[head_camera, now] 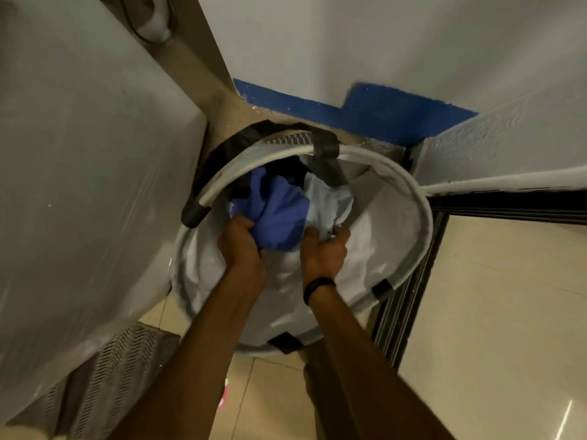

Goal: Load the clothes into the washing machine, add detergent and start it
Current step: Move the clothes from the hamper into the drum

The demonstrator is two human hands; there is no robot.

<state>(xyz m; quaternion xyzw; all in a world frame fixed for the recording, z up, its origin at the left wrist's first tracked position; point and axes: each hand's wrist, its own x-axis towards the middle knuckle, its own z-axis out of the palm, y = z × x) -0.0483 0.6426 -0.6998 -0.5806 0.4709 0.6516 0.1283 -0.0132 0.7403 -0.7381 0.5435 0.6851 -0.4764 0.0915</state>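
Clothes [295, 217], head view: a blue garment [276, 211] and a pale garment [330, 198] lie bunched low inside a round white-lined hamper [421, 214]. It stands on the floor, just beside a grey covered appliance [95, 185], probably the washer.

Left hand [241, 242]: fingers curled into the blue cloth. Right hand [324, 252]: fingers clenched on the pale cloth.

Risks:
- The hamper looks light and may lift or tip with the pull.
- Fabric could snag on the dark strap handle [324, 147] over the rim.
- A trailing end may drop onto the tiles.
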